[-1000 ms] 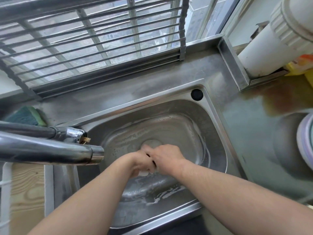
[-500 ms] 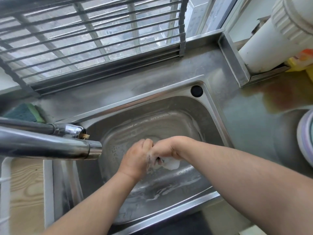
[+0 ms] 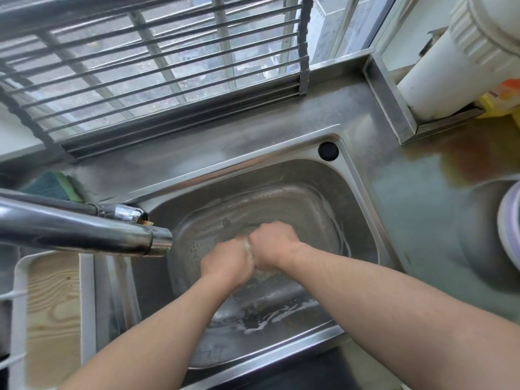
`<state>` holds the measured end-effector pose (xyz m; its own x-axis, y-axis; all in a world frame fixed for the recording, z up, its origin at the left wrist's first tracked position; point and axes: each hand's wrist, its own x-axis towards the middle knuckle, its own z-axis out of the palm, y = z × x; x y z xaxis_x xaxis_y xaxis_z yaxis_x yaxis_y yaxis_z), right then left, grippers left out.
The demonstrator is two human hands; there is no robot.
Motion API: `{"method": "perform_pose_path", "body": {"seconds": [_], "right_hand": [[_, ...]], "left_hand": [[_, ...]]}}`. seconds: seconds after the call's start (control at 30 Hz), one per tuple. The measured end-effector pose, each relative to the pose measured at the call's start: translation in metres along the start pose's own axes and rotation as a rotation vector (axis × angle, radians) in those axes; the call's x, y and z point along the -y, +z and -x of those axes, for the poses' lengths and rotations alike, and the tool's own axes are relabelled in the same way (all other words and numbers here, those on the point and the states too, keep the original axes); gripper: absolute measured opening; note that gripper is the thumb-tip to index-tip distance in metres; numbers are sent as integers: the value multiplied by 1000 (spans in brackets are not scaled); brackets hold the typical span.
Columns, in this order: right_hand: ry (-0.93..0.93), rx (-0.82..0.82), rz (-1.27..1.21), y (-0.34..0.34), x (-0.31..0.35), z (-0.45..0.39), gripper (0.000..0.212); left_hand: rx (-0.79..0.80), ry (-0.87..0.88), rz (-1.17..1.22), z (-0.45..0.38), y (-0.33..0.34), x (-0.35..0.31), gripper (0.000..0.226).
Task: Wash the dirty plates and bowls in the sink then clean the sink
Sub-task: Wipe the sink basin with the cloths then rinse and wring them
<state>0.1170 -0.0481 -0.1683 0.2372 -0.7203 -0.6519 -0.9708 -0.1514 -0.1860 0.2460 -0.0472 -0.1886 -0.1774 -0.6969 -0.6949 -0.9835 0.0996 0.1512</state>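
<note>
The steel sink holds no dishes; streaks of white foam lie on its wet floor and along its right wall. My left hand and my right hand are pressed side by side low in the middle of the basin, knuckles up and fingers curled under. Suds cling where the two hands meet. What the fingers close on is hidden beneath them. A stack of washed plates shows at the right edge, on the counter.
The chrome faucet spout reaches in from the left, ending just left of my hands. A green sponge lies behind it. A white tray with a wooden board sits at the left. A roll-up rack and white cylinder stand behind.
My hands have stayed together, sliding slightly toward the far side of the basin. The white soapy lump seen under my right hand half a second ago is now out of sight.
</note>
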Motion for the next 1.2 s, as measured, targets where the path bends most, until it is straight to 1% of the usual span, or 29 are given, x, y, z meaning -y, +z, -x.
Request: {"method": "perform_pose_path", "body": {"seconds": [0.07,0.1,0.13,0.17,0.2,0.27,0.37,0.43,0.47,0.53,0.57,0.6,0.67,0.7,0.73,0.8,0.9,0.97,1.0,1.03,1.07,1.1,1.13,1.17,1.2], "right_hand": [[-49,-25,38,1,-2,-1,23],[-74,-33,44,2,-4,-1,23],[-94,-37,46,2,-5,-2,22],[-113,-42,46,2,-6,-2,22],[-129,-49,43,1,-7,-1,21],[-155,-64,39,0,-6,0,20],[-194,-67,51,5,-6,2,20],[-193,-83,23,9,-6,4,23],[-182,-88,-8,10,-5,5,25],[-148,-95,-91,16,-2,6,33],[-129,-102,-139,18,-2,8,39],[-118,-110,-200,20,-3,8,45],[-114,-136,-385,24,-9,11,48],[-117,-148,-497,26,-13,11,49],[-116,-153,-607,25,-19,14,52],[-78,-127,-870,23,-26,21,54],[39,-27,-1427,18,-35,36,48],[100,87,-1689,17,-42,44,37],[131,123,-1748,15,-46,48,27],[169,133,-1767,17,-48,49,18],[212,107,-1765,17,-51,50,15],[255,34,-1733,19,-53,50,20],[313,-74,-1640,21,-56,50,29],[371,-189,-1461,24,-60,51,34],[408,-264,-1245,26,-62,53,31]], "left_hand": [[75,-45,238,1,2,-1,36],[111,-60,414,4,1,-2,33],[148,-87,597,8,-1,-5,25],[189,-133,756,11,0,-8,12],[227,-204,869,14,-1,-10,5],[293,-330,1026,19,1,-10,19],[409,-458,1233,24,6,-9,35],[442,-460,1260,30,6,-9,35],[415,-430,1218,32,4,-9,31],[300,-332,1085,34,1,-8,19],[255,-275,1041,37,-2,-8,19],[234,-227,1037,40,-3,-5,25],[255,-163,1115,47,-6,2,44],[271,-129,1176,49,-7,6,51],[281,-100,1222,51,-9,10,53],[253,-70,1272,54,-11,16,52],[141,-97,1420,56,-16,22,52],[128,-117,1529,59,-23,21,41],[136,-127,1586,62,-27,20,36],[146,-140,1654,64,-32,20,38],[146,-161,1728,65,-36,19,45],[131,-179,1792,65,-39,20,52],[109,-197,1839,65,-43,23,56],[93,-209,1846,65,-45,27,58],[84,-219,1830,65,-47,32,57]]}}
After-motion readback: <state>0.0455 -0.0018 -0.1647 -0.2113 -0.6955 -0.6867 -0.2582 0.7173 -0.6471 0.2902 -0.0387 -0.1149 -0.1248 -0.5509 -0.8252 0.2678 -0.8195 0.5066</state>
